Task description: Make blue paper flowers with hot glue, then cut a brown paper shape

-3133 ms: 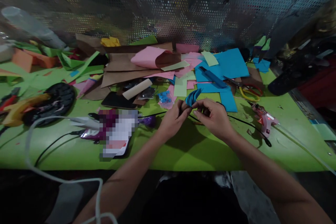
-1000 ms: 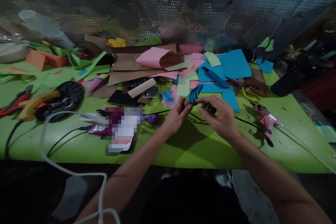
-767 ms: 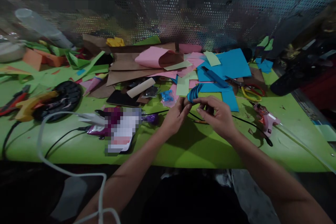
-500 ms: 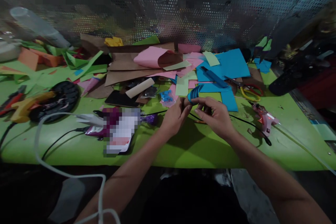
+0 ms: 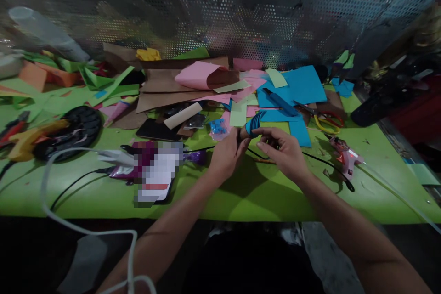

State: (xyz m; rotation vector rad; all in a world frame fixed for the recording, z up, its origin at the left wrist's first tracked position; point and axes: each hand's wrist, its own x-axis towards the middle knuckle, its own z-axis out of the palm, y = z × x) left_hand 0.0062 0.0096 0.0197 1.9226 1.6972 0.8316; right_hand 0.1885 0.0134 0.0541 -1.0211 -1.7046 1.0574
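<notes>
Both my hands meet above the green table (image 5: 262, 193), near its middle. My left hand (image 5: 225, 156) is closed, its fingertips pinching the base of a small curled bundle of blue paper strips (image 5: 254, 122). My right hand (image 5: 282, 151) is curled beside it, thumb and forefinger pinched at the same blue piece from the right. The blue strips fan upward from between the fingertips. A thin black cable (image 5: 320, 161) runs under my right hand.
Blue sheets (image 5: 303, 85), pink paper (image 5: 198, 75) and brown paper (image 5: 161, 98) lie behind my hands. Yellow-handled scissors (image 5: 325, 120) and a pink glue gun (image 5: 346, 158) lie to the right. A black phone (image 5: 156, 131), a purple packet (image 5: 155, 170), a black disc (image 5: 74, 131) and a white cable (image 5: 69, 225) lie to the left.
My hands have stayed together on the blue strips, with only small finger movements. The bundle has tilted slightly and the view has shifted a little.
</notes>
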